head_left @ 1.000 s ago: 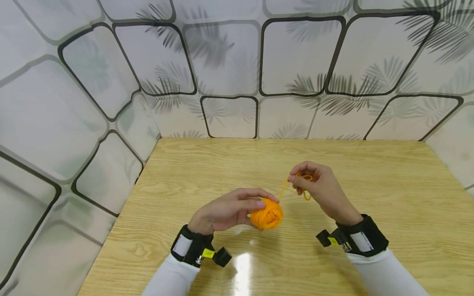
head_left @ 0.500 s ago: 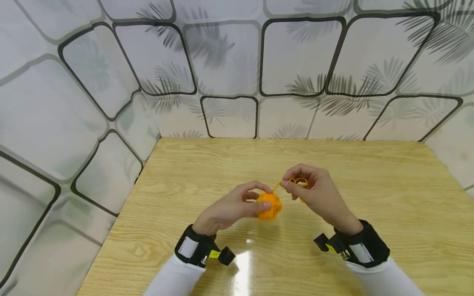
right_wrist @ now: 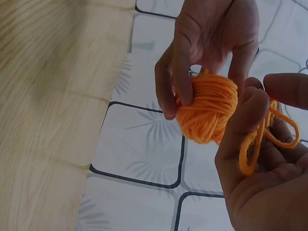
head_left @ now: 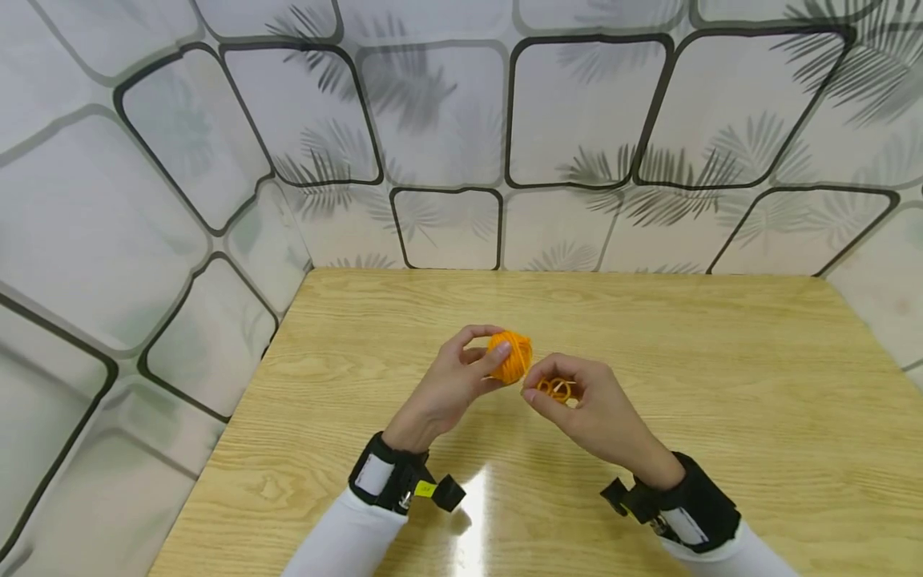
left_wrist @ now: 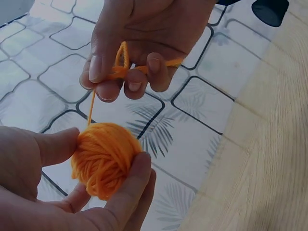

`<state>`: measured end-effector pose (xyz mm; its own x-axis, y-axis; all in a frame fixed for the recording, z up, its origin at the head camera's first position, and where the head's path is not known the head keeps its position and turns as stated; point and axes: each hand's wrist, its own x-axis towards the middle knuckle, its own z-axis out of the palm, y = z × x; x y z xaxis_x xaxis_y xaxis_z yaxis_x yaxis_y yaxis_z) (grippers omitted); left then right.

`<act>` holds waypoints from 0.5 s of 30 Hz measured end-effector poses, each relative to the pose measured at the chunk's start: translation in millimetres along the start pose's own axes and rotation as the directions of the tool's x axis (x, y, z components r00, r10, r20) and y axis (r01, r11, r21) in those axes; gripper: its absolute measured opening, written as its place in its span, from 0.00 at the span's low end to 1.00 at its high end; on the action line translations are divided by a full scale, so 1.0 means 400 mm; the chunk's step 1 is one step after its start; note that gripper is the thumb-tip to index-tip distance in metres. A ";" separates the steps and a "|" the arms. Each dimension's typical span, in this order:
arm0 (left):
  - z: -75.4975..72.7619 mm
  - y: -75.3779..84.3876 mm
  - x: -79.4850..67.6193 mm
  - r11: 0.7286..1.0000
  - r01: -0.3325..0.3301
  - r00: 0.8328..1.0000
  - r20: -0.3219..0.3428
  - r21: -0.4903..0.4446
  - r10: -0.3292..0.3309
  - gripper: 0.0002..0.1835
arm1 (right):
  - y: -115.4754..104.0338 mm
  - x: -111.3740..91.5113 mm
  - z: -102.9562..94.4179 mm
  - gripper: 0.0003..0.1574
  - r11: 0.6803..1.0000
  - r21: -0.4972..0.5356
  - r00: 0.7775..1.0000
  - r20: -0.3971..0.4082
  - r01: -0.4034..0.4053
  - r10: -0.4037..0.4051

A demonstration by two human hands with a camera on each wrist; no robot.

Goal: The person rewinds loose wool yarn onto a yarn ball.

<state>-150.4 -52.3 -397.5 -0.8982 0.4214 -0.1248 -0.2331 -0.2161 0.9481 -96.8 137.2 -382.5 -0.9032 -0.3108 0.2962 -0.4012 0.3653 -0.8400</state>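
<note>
An orange ball of yarn (head_left: 511, 358) is held above the table in my left hand (head_left: 450, 385), thumb on one side and fingers on the other. Just right of it and a little nearer, my right hand (head_left: 587, 405) pinches the loose yarn (head_left: 557, 390) between thumb and fingertips. Small loops of that yarn (right_wrist: 249, 156) hang within the right palm in the right wrist view. In the left wrist view, a short taut strand (left_wrist: 91, 108) runs from the ball (left_wrist: 107, 159) up to the right hand's pinch.
The wooden table (head_left: 757, 385) lies beneath both hands. A pale wall covering (head_left: 447, 104) with dark outlines and leaf prints stands behind it and along the left. Each wrist wears a black strap (head_left: 389, 473) with a small camera.
My left hand has lifted the ball away from me and turned it. My right hand has come nearer and left, passing from beyond the ball to its near right side, still pinching yarn.
</note>
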 end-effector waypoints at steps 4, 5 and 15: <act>-0.001 0.004 0.000 0.997 -0.010 0.999 -0.034 -0.077 0.007 0.29 | 0.001 -0.007 0.016 0.05 0.999 0.022 0.999 0.027 -0.038 0.037; -0.001 0.005 0.000 0.995 -0.015 0.999 -0.036 -0.099 0.012 0.29 | 0.001 -0.008 0.019 0.06 0.999 0.026 0.998 0.035 -0.047 0.046; -0.007 0.015 -0.004 0.947 -0.070 0.995 0.041 -0.312 0.087 0.31 | 0.023 -0.015 0.035 0.11 0.979 0.168 0.992 0.071 -0.113 0.102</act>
<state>-151.3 -56.8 -392.4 -0.8992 0.4364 -0.0298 -0.2742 -0.5092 0.8158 -92.9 130.1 -398.4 -0.9262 -0.3333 0.1761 -0.2657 0.2458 -0.9322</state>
